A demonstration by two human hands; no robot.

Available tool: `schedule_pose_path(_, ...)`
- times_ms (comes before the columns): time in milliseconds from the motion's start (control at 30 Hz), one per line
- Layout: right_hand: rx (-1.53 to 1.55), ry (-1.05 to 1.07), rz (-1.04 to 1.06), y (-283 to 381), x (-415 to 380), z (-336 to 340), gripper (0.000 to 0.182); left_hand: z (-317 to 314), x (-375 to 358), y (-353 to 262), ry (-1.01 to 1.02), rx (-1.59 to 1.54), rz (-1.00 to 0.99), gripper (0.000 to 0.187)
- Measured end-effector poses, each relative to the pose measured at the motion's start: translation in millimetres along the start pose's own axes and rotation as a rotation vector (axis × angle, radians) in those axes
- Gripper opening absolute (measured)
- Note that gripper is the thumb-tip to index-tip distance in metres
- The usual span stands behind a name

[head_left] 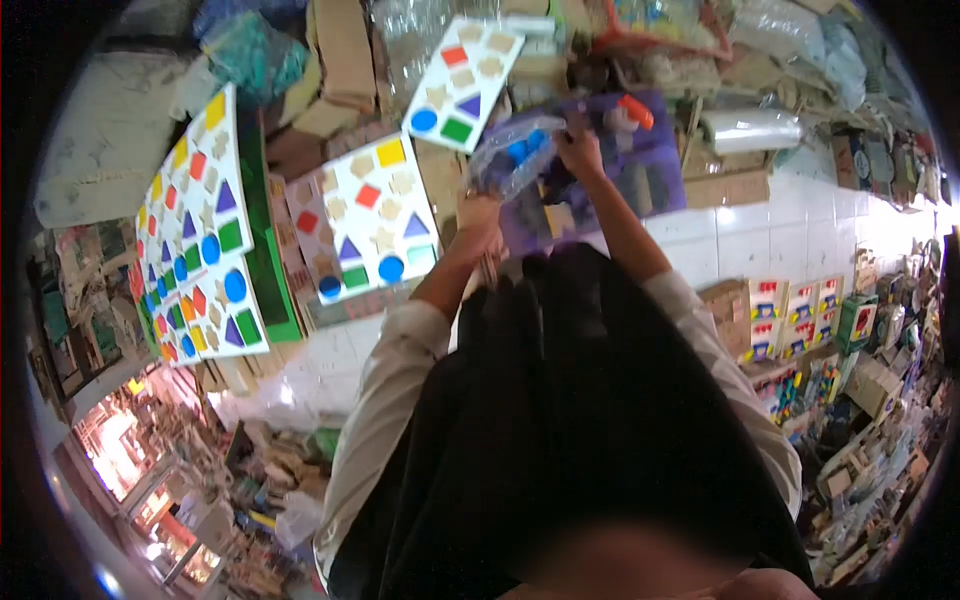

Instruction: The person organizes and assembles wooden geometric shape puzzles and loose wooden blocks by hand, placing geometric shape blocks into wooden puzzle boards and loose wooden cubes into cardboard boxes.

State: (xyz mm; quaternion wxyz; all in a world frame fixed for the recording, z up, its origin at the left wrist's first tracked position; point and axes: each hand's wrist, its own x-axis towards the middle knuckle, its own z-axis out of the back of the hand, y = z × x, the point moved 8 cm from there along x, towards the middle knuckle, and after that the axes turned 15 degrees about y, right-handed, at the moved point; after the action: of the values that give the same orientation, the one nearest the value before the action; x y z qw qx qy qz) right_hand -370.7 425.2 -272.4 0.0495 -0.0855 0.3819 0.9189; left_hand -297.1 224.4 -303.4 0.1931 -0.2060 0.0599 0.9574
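Observation:
A clear plastic bag point(500, 160) with blue pieces point(527, 148) inside is stretched between my two hands. My left hand point(478, 212) is closed on the bag's lower left edge. At the bag's upper right end, my right hand point(578, 152) is closed on the plastic; its fingertips are blurred. Below the bag lies a purple sheet point(655, 185) with several dark and pale pieces on it. An orange piece point(636, 112) lies near the sheet's upper edge, right of my right hand.
White shape boards point(365, 215) with coloured shapes lie to the left, another board point(465, 80) at the top, and a stack point(195, 220) farther left. A roll of clear film point(752, 130) and cardboard are at right. Boxed sets point(795, 315) stand by the tiled floor point(740, 240).

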Motion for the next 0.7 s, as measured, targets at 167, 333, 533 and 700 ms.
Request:
schedule_pose_path(167,0.028,0.092,0.082,9,26,12,0.02,88,10,41,-0.108,-0.049,0.115,0.015)
schedule_pose_path(333,0.125,-0.02,0.094,37,56,37,0.019,152,-19,49,-0.385,-0.278,0.031,0.014)
schedule_pose_path(533,-0.054,0.212,-0.002,8,51,-10,0.027,137,-64,24,-0.193,-0.513,-0.002,0.02)
schedule_pose_path(700,-0.085,0.166,-0.057,-10,22,-23,0.046,122,-119,31,-0.249,-0.905,-0.154,0.017)
